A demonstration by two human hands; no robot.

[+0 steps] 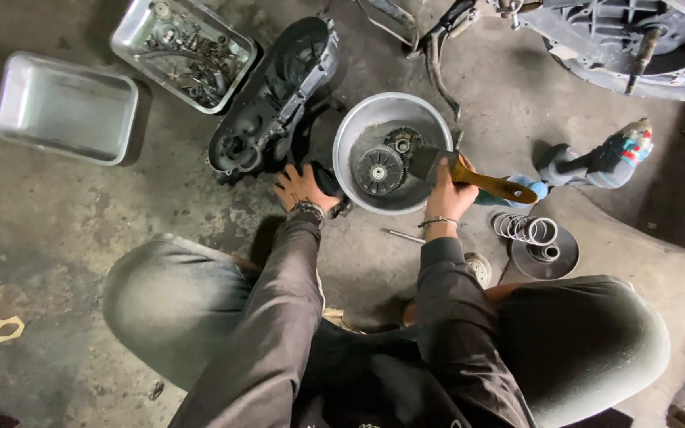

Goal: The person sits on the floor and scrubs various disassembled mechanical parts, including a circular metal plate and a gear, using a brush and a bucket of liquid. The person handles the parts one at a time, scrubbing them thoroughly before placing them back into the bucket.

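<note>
Stained concrete floor (57,238) fills the view, and you squat on it with both knees wide. Your right hand (447,190) has its fingers clenched round the wooden handle of a brush (469,176), whose dark bristles reach into a round metal bowl (362,119) right in front of you. Inside the bowl lie a toothed pulley (380,170) and, just behind it, a smaller round part (403,141). Your left hand (301,189) rests at the bowl's left rim, its fingers curled over a dark object (327,181) that touches the bowl; what that object is cannot be told.

Left of the bowl, a black engine cover (275,99) lies tilted on the floor. Beyond it sits a rectangular metal tray (124,32) full of bolts and small parts, and further left another tray (65,107) of the same kind. To your right a coil spring (525,228) lies on a round grey disc (545,257), with a power tool (596,162) near it. A thin metal rod (403,235) lies between your forearms. An engine casing (620,40) shows at the top right. No labels or packages are readable.
</note>
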